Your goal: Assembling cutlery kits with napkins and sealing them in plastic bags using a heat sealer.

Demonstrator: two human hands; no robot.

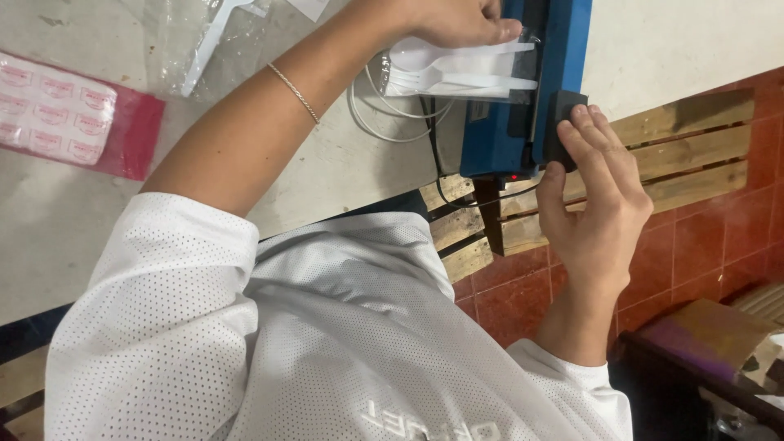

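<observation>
My left hand (457,20) pinches a clear bag of white plastic spoons (457,73) and holds its end under the arm of a blue heat sealer (490,139) at the table's edge. A thin bracelet sits on that forearm. My right hand (596,204) grips the sealer's black handle (563,122), with fingers on top and thumb underneath. A small red light glows on the sealer's front.
A white cable (384,114) loops beside the sealer on the pale table (65,229). A red packet with pink labels (65,114) and a clear bag holding a white utensil (204,41) lie further off. Wooden slats (686,155), red floor tiles (719,245) and a cardboard box (710,327) are below.
</observation>
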